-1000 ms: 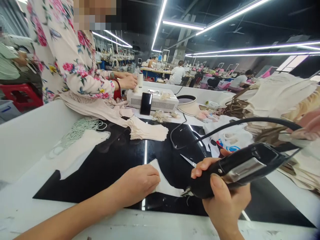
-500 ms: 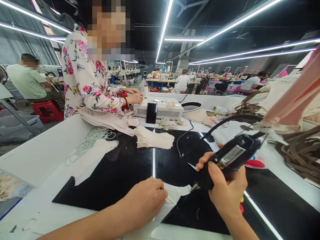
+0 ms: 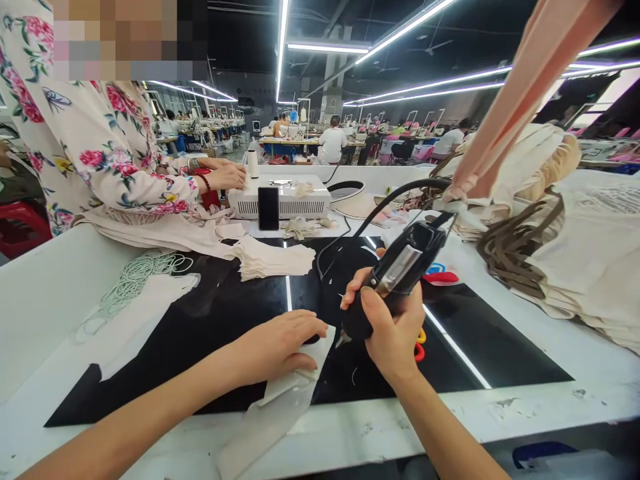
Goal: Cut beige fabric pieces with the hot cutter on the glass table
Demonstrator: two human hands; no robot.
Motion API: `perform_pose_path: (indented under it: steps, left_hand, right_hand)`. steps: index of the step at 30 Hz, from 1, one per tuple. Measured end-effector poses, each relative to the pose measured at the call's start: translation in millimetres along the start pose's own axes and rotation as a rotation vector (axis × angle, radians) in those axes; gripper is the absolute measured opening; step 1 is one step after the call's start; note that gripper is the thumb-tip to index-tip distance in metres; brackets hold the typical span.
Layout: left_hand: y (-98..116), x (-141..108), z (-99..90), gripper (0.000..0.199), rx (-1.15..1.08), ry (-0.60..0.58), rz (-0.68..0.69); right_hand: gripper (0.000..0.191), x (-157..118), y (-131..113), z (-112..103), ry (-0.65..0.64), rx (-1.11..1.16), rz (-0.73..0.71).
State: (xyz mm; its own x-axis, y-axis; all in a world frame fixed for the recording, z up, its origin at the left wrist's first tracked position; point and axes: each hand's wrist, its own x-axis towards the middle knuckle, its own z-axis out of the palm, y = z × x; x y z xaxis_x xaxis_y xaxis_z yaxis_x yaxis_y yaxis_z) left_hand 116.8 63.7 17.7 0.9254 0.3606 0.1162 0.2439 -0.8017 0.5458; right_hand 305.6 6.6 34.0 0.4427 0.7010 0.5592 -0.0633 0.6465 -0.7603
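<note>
My right hand (image 3: 393, 320) is wrapped round a black corded power tool (image 3: 397, 263), held tilted with its narrow metal tip pointing down and left. A pink fabric strap (image 3: 500, 113) is tied at the tool's upper end. My left hand (image 3: 280, 350) is over a pale fabric strip (image 3: 280, 410), fingers stretched out and thumb apart. Whether it presses on the cloth I cannot tell. The strip runs from the black mat (image 3: 230, 320) over the table's front edge. A small gap separates the tool tip from the strip's far end.
A white vented box (image 3: 295, 200) with a phone (image 3: 269, 208) before it stands at the back. Stacked cream pieces (image 3: 275, 259) and green cord (image 3: 143, 277) lie left. Red-handled scissors (image 3: 419, 352) are beside my right wrist. A co-worker's hands (image 3: 225, 175) are near the thread spool (image 3: 253, 163).
My view has turned right and down. My left hand has opened from its closed grip on the fabric strip. The tool tip, earlier at the strip's end, is now a little apart from it.
</note>
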Motion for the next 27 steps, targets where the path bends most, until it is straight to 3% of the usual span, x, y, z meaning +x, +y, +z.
perform_pose_path:
  steps: [4,8,27]
  left_hand:
    - [-8.2,14.1,0.9,0.052,-0.056,-0.111,-0.013]
    - [-13.8,16.5,1.2,0.045,-0.067,-0.207,-0.043]
    - [-13.4,18.7,-0.2,0.042,-0.033,-0.213,-0.011]
  right_hand:
    - [0.028,-2.1,0.6,2.9,0.026,0.036,0.019]
    - [0.027,-2.1,1.5,7.8,0.055,0.028,0.054]
    - [0.022,-11.5,3.7,12.0,-0.018,-0.051,0.046]
